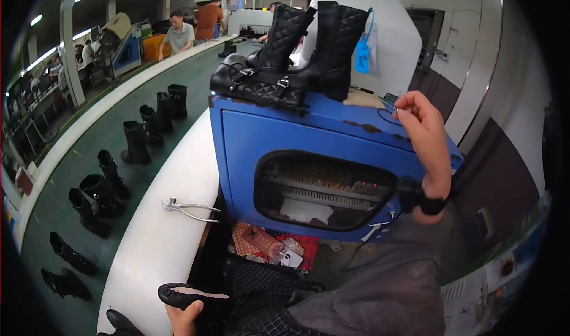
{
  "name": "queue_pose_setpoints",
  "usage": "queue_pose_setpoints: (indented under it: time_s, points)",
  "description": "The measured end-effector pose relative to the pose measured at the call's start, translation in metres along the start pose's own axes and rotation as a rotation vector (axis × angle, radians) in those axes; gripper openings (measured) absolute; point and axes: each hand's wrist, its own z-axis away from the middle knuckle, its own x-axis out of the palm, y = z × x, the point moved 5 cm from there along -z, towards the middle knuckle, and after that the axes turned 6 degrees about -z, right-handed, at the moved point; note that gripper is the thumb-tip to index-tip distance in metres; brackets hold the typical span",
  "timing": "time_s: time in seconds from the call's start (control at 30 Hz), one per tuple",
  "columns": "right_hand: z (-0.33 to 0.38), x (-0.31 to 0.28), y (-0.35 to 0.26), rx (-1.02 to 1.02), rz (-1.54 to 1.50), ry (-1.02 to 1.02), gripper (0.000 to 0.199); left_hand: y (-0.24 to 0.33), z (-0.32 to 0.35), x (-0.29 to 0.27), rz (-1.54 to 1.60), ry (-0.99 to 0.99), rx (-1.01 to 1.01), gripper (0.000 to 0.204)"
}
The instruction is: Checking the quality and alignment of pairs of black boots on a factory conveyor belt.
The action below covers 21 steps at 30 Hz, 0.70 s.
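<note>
As we look down, our left hand (183,317) is at the lower left, closed around a black boot (169,296), its thumb pressed against the side; a pale strip runs along the boot's upward face. This boot is beside the near end of a curved white bench (145,223), above our lap. Our right hand (423,122) is raised at the right, in front of the top edge of a blue cabinet (237,158), its fingers curled and its thumb and index finger brought together; we cannot tell whether they pinch anything small. A dark band (431,205) circles that wrist.

Metal pliers (190,209) lie on the bench, handles toward the cabinet. Beyond the bench, a row of black boots (135,143) lines a green belt (65,178), most upright, the nearest ones tipped over. On top of the cabinet, two quilted boots (338,48) stand behind another lying on its side, and a blue tag (361,58) hangs by the right-hand one. Farther off, a person in a pale shirt (179,37) leans toward the belt.
</note>
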Motion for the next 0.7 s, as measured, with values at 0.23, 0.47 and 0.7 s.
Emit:
queue_pose_setpoints:
  time_s: [0.23, 0.47, 0.7]
  points:
    - [-0.072, -0.01, 0.067, -0.023, 0.379, -0.029, 0.021, -0.01, -0.002, 0.005, 0.006, -0.132, 0.016, 0.031]
    - [-0.117, 0.058, 0.133, -0.135, 0.471, -0.388, 0.035, -0.03, -0.016, -0.011, -0.023, -0.062, 0.214, 0.041]
    - [-0.096, 0.013, 0.169, -0.221, 0.299, -0.258, 0.053, -0.019, -0.016, -0.04, 0.369, 0.349, 0.308, 0.023]
